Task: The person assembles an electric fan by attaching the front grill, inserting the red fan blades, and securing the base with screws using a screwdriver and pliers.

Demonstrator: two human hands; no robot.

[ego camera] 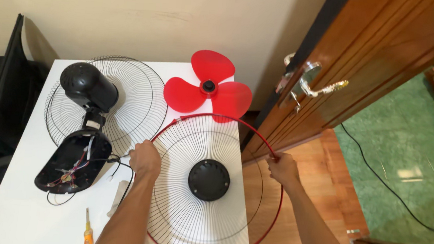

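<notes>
both hands on the red-rimmed fan grille

the front fan grille (204, 224), a round wire guard with a red rim and a black centre cap, is the landmark here. it lies partly on the white table (19, 209) and partly over the table's right edge, above the wooden floor (304, 196).

the left hand (145, 158) grips the grille's rim at its upper left, fingers curled closed around the wire. the right hand (283, 168) grips the rim at the grille's right side, fingers likewise clenched on the red band (both forearms reach up from the bottom of the view).

just beyond the grille's top edge lies the red three-blade propeller (208, 88), one blade tip overlapped by the rim. to the grille's upper left rests the rear wire guard (136, 95), with the black motor housing (88, 86) on it. directly left of the grille, near the left hand, sits the opened black base casing (72, 162), coloured wires showing inside and a thin black cord looping toward the grille. lower left of the grille, a screwdriver (88, 236) with an orange-yellow handle lies on the table.

to the grille's upper right stands a wooden door (376, 62) with a metal lever handle (313, 83); further right is green flooring (405, 152).
</notes>
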